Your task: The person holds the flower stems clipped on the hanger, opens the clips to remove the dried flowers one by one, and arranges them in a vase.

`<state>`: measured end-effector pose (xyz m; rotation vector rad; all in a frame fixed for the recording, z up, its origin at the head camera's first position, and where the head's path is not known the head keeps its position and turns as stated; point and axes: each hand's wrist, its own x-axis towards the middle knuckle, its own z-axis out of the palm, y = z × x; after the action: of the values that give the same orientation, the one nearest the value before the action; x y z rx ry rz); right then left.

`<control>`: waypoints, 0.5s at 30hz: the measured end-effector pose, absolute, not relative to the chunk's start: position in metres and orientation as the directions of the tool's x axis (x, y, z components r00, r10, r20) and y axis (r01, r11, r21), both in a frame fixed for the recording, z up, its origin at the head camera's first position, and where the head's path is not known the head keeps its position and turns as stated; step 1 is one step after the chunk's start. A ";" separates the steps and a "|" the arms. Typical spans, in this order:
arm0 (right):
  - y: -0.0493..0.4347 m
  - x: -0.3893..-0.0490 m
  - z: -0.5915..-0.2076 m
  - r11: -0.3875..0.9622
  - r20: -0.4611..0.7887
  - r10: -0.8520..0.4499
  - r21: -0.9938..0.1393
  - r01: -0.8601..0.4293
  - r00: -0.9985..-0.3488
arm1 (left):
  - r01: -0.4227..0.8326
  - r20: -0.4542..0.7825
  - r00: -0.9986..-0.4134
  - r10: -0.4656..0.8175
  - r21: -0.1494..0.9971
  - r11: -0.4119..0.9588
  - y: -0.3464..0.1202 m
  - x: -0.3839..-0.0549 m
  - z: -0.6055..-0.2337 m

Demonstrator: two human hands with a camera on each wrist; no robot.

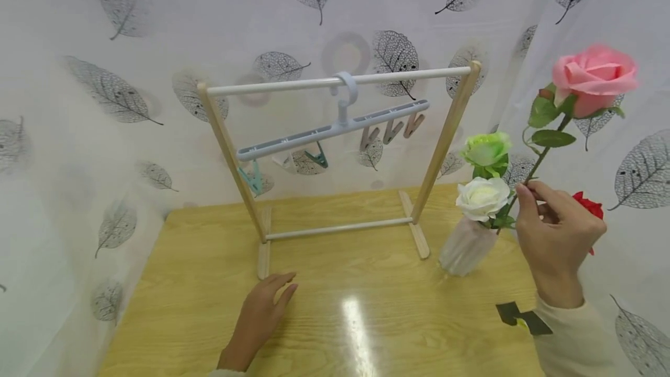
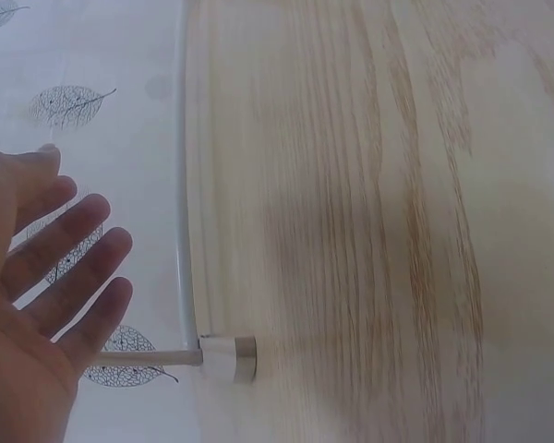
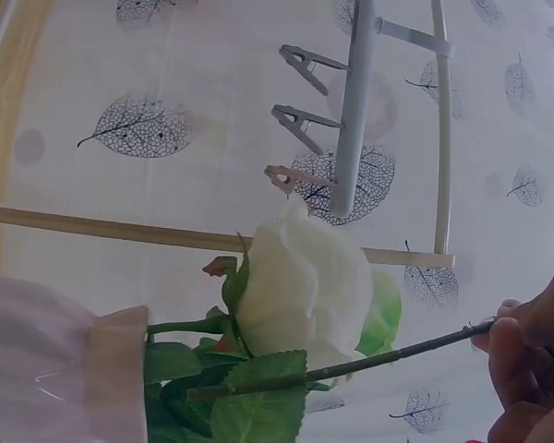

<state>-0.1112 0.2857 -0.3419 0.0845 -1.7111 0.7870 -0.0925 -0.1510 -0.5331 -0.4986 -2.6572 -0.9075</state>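
Note:
My right hand pinches the stem of a pink artificial rose between thumb and fingers, bloom upward. In the right wrist view the bare lower end of that stem crosses in front of green leaves, just outside the mouth of a pale ribbed vase. A white rose and a green rose stand at the vase. Part of a red flower shows behind my right hand. My left hand holds nothing, fingers extended, near the left foot of a wooden rack.
The wooden rack stands at the back of the table. From its white top bar hangs a grey-blue clip hanger with several clothespins. A leaf-patterned curtain surrounds the table. A dark tag is at my right sleeve.

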 end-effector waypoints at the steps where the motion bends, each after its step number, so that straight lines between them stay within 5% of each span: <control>1: 0.286 -0.112 -0.343 0.768 0.887 0.348 -0.456 -0.449 -0.305 | 0.410 0.375 -0.899 0.227 0.532 0.741 -0.151 -0.092 -0.533; 15: 0.302 -0.123 -0.373 0.761 0.849 0.395 -0.516 -0.393 -0.350 | 0.434 0.397 -0.886 0.240 0.528 0.730 -0.152 -0.093 -0.537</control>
<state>-0.1234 0.3025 -0.3733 -0.0015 -1.7491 0.8118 -0.0930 -0.1521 -0.5372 -0.5271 -2.6322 -0.9127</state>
